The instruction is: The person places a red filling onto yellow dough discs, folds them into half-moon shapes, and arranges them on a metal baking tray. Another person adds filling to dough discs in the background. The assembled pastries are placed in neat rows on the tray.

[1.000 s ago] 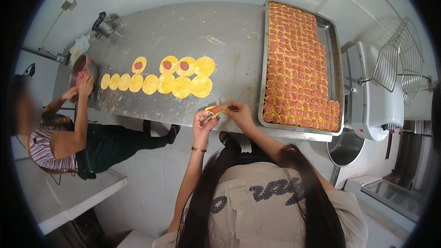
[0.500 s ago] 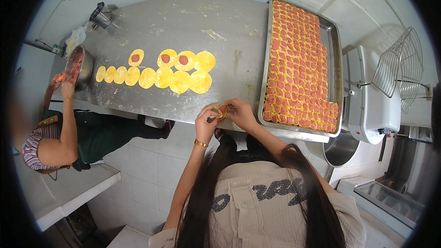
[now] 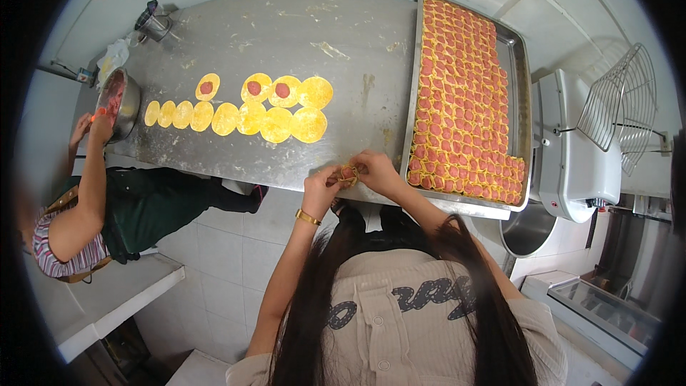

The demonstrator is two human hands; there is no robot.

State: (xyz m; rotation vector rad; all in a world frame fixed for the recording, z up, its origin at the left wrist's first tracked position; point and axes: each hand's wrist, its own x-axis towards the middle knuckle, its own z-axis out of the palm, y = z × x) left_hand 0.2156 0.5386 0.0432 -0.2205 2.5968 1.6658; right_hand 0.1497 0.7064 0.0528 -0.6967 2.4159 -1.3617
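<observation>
Between my fingertips, over the table's near edge, is a small open-topped dumpling [image 3: 348, 173] with yellow dough gathered around pink filling. My left hand [image 3: 321, 187] pinches its left side, and my right hand [image 3: 379, 173] pinches its right side. Beyond my hands lie several round yellow dough wrappers [image 3: 276, 124] in two rows. In the far row, three of them bear a lump of pink filling [image 3: 283, 91]; the near row is bare. To my right, a large metal tray [image 3: 524, 78] holds tightly packed rows of finished-looking dumplings [image 3: 461, 100].
Flour smears mark the steel table [image 3: 286, 36]. At left a co-worker's hand [image 3: 101, 129] reaches to a metal bowl [image 3: 132, 104] of pink filling. A metal jug [image 3: 153, 25] stands at the far left corner. Right of the tray sits a white mixer [image 3: 579, 150] with a wire guard.
The dough in my fingers looks gathered more closely around the filling, and my hands have shifted slightly. The co-worker's arm has moved a little at the bowl.
</observation>
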